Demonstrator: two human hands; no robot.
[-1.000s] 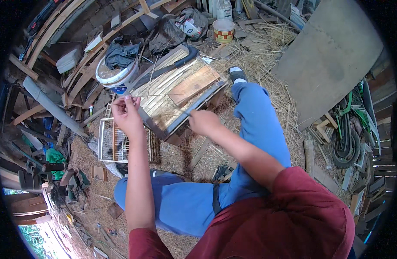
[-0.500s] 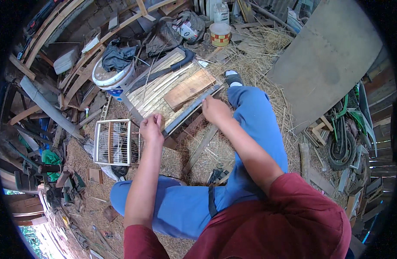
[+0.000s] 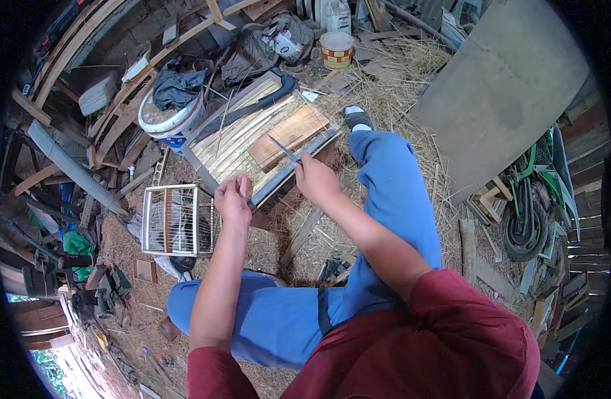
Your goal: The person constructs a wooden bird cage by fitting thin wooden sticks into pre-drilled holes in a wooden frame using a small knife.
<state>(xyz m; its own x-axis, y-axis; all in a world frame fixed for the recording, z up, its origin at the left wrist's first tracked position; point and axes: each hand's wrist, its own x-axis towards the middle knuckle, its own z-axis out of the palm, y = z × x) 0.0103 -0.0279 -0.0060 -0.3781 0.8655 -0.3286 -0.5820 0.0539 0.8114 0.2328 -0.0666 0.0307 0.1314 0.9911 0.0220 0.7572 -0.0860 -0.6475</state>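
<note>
My right hand (image 3: 314,178) grips a knife (image 3: 282,146), its narrow blade pointing up and left over a flat wooden block (image 3: 290,128). My left hand (image 3: 233,195) is closed in a pinch at the near left corner of a metal-edged tray (image 3: 206,179); what is between those fingertips is too small to make out. Thin wooden strips (image 3: 222,149) fill the tray beneath the block. A long black tool (image 3: 277,93), perhaps a large blade with a handle, lies across the strips toward the back.
A white bird cage (image 3: 177,219) stands left of the tray, below a white bucket (image 3: 159,123) topped with dark plastic. A red-and-yellow pail (image 3: 335,53) sits behind. A large board (image 3: 501,90) leans at right above a wheel (image 3: 525,236). Timber, straw and scraps surround my legs.
My left hand has dropped from above the tray to its near corner. My right hand went up and right, then back left, and the knife blade now shows raised over the block.
</note>
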